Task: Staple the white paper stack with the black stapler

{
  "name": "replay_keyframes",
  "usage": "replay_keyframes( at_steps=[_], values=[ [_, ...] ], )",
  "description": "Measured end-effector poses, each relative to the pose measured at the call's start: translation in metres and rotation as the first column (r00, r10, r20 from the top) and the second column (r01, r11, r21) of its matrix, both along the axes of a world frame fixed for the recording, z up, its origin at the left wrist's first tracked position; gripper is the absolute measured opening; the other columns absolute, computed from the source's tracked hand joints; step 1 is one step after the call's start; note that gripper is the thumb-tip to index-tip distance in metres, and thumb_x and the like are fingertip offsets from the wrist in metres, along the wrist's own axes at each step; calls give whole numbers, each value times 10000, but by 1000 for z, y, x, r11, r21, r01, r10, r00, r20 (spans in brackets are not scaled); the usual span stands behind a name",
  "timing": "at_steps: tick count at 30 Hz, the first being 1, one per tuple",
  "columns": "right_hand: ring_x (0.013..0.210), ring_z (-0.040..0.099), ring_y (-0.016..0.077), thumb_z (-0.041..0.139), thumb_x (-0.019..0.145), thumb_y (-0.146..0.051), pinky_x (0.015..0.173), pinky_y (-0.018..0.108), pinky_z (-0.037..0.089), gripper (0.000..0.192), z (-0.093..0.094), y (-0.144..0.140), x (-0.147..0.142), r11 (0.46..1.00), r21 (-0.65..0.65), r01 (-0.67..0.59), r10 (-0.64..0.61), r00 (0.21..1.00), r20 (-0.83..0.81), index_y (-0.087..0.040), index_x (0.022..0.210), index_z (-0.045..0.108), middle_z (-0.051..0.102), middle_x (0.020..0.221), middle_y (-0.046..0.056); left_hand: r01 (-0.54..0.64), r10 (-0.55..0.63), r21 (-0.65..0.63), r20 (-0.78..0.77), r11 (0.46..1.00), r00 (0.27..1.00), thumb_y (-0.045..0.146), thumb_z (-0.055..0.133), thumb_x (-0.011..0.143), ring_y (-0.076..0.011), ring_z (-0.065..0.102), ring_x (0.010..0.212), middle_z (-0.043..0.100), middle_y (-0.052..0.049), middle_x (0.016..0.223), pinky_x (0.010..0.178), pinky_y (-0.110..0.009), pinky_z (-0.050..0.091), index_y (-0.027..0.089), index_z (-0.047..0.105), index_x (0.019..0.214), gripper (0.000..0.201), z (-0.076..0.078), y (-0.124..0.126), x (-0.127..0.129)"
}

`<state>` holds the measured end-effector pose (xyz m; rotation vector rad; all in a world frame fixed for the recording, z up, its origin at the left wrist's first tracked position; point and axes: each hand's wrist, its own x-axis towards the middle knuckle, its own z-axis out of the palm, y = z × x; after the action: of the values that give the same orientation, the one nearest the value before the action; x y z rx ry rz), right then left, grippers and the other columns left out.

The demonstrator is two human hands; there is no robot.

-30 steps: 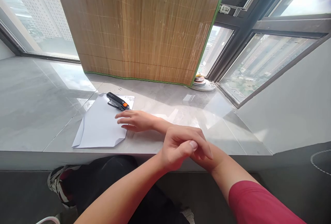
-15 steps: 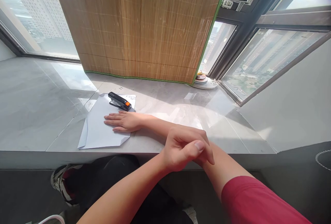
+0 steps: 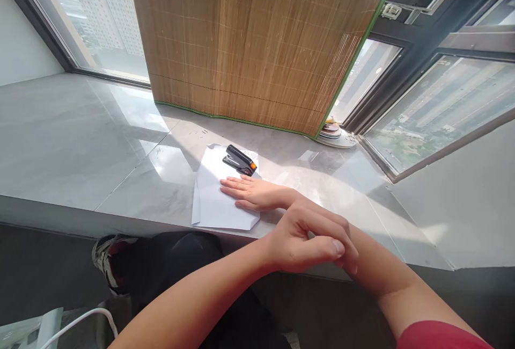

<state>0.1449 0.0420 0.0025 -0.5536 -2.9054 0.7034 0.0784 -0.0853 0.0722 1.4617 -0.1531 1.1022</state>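
My right hand [image 3: 255, 193] lies flat, palm down with fingers stretched, on white paper sheets [image 3: 219, 206] near the front edge of the ledge. Just beyond its fingers, a black stapler [image 3: 240, 160] with an orange patch rests on the paper's far part. The paper's near corners look bent or folded, and faint writing shows at the far right corner. My left hand [image 3: 309, 239] crosses over my right forearm, with its fingers curled and the thumb alongside them. Nothing shows in it, and its fingertips are partly hidden beside the forearm.
A bamboo mat [image 3: 257, 43] with green edging stands against the window behind the ledge [image 3: 80, 139]. Stacked plates [image 3: 336, 135] sit in the far right corner. A white cable [image 3: 86, 315] and a shoe [image 3: 105, 263] are below at left.
The paper and stapler have slid right along the ledge with my right hand, clear of the tile seam. My left hand stays over the right forearm. The camera view has shifted.
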Motion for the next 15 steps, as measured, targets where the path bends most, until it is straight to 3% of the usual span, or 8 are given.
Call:
replay_keyframes(
  at_steps=[6, 10, 13, 15],
  values=[
    [1670, 267, 289, 506, 1110, -444, 1382, 522, 196, 601, 1, -18, 56, 995, -45, 89, -89, 996, 14, -331, 1694, 421, 330, 1776, 31, 5, 1, 80, -72, 997, 997, 674, 548, 984, -216, 685, 635, 744, -120, 729, 630, -347, 584, 178, 729, 696, 602, -9, 10, 8],
    [1586, 446, 266, 560, 1057, -443, 1308, 439, 369, 502, 10, -33, 72, 981, -69, 181, -186, 980, -76, -364, 1547, 637, 553, 1645, 39, -13, 17, 56, -61, 998, 998, 637, 566, 961, -228, 682, 654, 727, -115, 694, 637, -353, 573, 182, 713, 655, 568, -5, 12, 6],
    [1373, 670, 319, 669, 923, -588, 1089, 487, 593, 399, 19, -42, 73, 932, -124, 341, -360, 911, -201, -422, 1255, 815, 771, 1338, 34, -7, 7, 2, -3, 1000, 1000, 506, 628, 921, -208, 641, 628, 686, -97, 647, 609, -336, 542, 180, 715, 642, 438, -3, 11, 2],
    [1158, 771, 364, 623, 861, -741, 820, 540, 668, 423, 25, -42, 73, 833, -160, 529, -551, 771, -320, -435, 1052, 843, 814, 1052, 50, -11, 12, -36, 24, 999, 1000, 412, 639, 890, -192, 616, 613, 674, -87, 642, 575, -318, 510, 178, 725, 644, 351, -2, 11, -1]
  ],
)
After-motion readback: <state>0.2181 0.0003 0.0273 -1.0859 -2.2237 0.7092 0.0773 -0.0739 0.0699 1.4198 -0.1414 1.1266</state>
